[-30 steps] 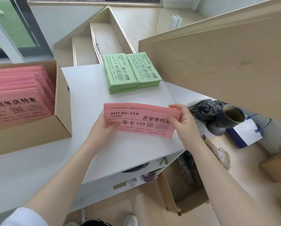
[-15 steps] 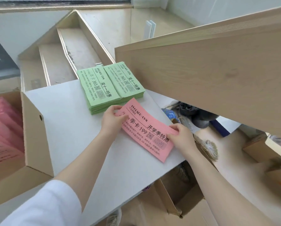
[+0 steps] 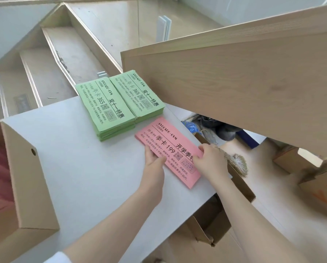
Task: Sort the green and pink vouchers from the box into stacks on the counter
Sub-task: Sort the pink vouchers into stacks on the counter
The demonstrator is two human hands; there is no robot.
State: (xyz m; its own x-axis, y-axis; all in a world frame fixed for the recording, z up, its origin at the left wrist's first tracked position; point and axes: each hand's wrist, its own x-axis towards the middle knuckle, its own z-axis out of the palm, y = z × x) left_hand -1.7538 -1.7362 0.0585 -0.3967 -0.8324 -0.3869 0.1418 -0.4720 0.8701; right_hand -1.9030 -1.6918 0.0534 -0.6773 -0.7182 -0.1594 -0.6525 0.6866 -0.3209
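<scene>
Pink vouchers (image 3: 168,149) flat on counter (image 3: 73,168), left hand (image 3: 152,161) grip released, right hand (image 3: 209,161) grip pinching edge.

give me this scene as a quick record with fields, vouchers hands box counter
surface: white counter
green vouchers: two stacks of green paper vouchers side by side at the counter's far edge
pink vouchers: thin stack of pink paper vouchers lying flat just in front of the green ones, near the counter's right edge
left hand: left hand, fingers resting on the pink stack's near long edge
right hand: right hand, fingers curled over the stack's right side
box: brown cardboard box at left, pink sheets inside
stage: pink stack set down, both hands on it
</scene>
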